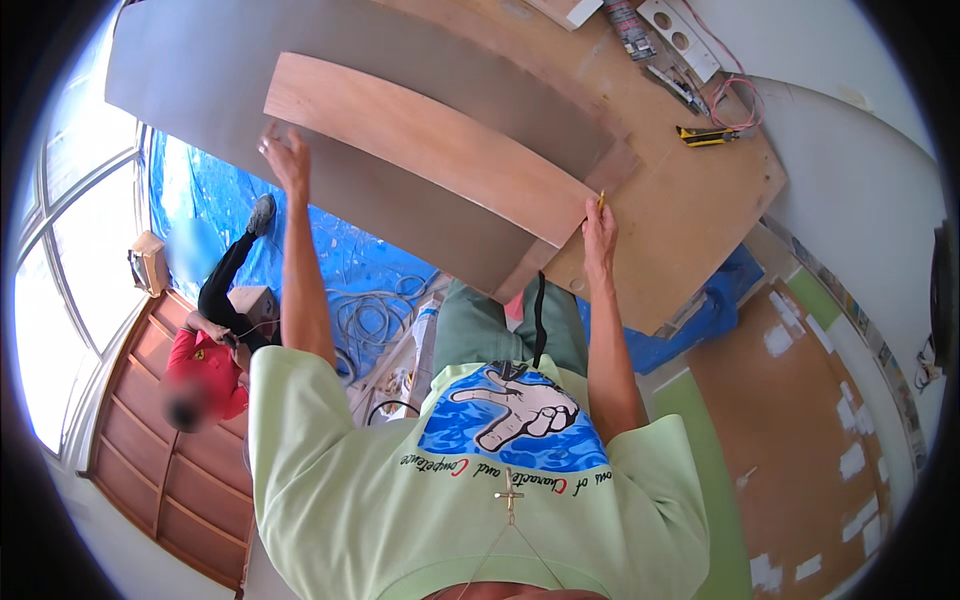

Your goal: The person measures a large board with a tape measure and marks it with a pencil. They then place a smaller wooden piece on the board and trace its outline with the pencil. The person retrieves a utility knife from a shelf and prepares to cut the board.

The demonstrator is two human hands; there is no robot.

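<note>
A long, pale wooden strip [430, 145] lies slantwise on a grey-brown sheet [200, 60]. Near the strip's left end is my left hand [287, 160], fingers apart and holding nothing; whether a fingertip touches the edge I cannot tell. My right hand [600, 238] is at the strip's right end, closed around a yellow pencil [601, 201] that points up past the fingers. Under the sheet is a plywood worktop [690, 200], which shows on the right.
A yellow-and-black utility knife [705, 136], a can [630, 28] and a pink cord [752, 103] lie at the far right. Blue sheeting [355, 250] with a coiled hose [375, 315] covers the floor at left. A person in red [205, 370] sits there beside a brown panel [190, 490].
</note>
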